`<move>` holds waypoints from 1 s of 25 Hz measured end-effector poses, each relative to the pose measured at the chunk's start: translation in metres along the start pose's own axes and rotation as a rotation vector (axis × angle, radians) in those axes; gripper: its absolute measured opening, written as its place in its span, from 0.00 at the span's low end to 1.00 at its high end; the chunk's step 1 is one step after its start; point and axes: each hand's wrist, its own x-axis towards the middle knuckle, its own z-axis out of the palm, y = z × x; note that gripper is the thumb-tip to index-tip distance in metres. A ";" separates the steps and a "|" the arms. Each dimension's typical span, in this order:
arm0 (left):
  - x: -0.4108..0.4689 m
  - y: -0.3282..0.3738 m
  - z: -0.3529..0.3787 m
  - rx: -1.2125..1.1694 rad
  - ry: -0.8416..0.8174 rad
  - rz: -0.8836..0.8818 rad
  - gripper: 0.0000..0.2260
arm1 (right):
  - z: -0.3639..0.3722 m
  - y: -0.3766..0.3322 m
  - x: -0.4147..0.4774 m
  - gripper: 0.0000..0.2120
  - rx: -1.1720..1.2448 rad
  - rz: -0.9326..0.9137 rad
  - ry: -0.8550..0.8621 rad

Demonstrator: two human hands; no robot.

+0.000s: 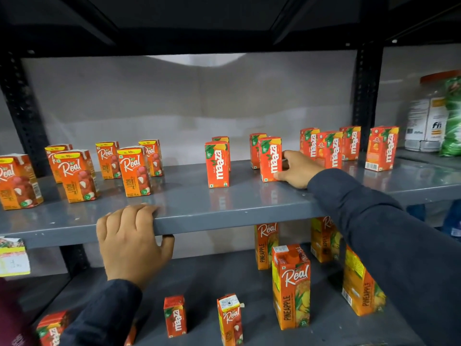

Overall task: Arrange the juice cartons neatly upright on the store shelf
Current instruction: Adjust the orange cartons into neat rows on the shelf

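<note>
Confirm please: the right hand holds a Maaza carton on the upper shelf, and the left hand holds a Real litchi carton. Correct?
Not quite. The head view shows the left hand gripping the upper shelf's front edge, holding no carton. The right hand does hold the Maaza carton.

Small orange-red Maaza cartons: white lettering, green leaf corner. Small orange Real litchi cartons: yellow top band, white script, red-and-white fruit print. Tall orange Real pineapple cartons (lower tier): yellow fruit print. Grey metal shelf, black perforated uprights. Dark navy sleeves. Green patterned bag far right.
</note>
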 end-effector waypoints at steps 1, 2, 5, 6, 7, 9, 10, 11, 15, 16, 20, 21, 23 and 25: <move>0.000 0.001 0.000 0.002 -0.001 -0.004 0.21 | 0.002 0.001 0.001 0.25 -0.004 -0.007 0.001; 0.000 0.001 -0.001 0.002 -0.003 -0.004 0.21 | 0.003 0.001 0.001 0.25 -0.002 -0.014 0.006; 0.001 0.002 -0.003 0.009 -0.016 -0.004 0.22 | 0.004 0.001 -0.001 0.26 -0.026 -0.017 -0.002; 0.001 0.002 -0.004 0.010 -0.028 -0.008 0.23 | 0.004 0.000 -0.002 0.27 -0.036 -0.017 -0.007; 0.001 0.002 -0.005 0.011 -0.039 -0.008 0.23 | 0.004 -0.001 -0.004 0.29 -0.015 -0.023 -0.004; 0.000 0.001 -0.006 0.011 -0.058 0.000 0.24 | 0.003 -0.006 -0.007 0.35 0.105 -0.066 0.104; 0.000 0.001 -0.006 0.010 -0.065 0.004 0.24 | -0.001 -0.008 -0.010 0.35 0.172 -0.116 0.237; 0.000 0.000 -0.006 0.008 -0.066 0.008 0.24 | -0.008 -0.010 -0.013 0.34 0.215 -0.178 0.406; 0.001 0.000 -0.005 0.019 -0.081 0.005 0.26 | -0.048 0.011 -0.026 0.32 0.178 -0.212 0.846; 0.002 0.001 -0.004 0.019 -0.085 -0.004 0.26 | -0.054 0.024 -0.029 0.35 0.145 -0.142 0.807; 0.000 0.000 0.006 0.034 -0.093 -0.056 0.27 | -0.056 0.063 -0.032 0.53 0.058 0.094 0.538; 0.000 -0.003 0.010 0.032 -0.100 -0.066 0.27 | -0.058 0.067 -0.029 0.54 0.089 0.121 0.520; -0.001 -0.011 0.016 0.028 -0.122 -0.079 0.27 | -0.058 0.073 -0.020 0.50 0.124 0.132 0.445; -0.002 -0.018 0.024 0.004 -0.147 -0.103 0.28 | -0.058 0.078 -0.014 0.42 0.033 0.145 0.313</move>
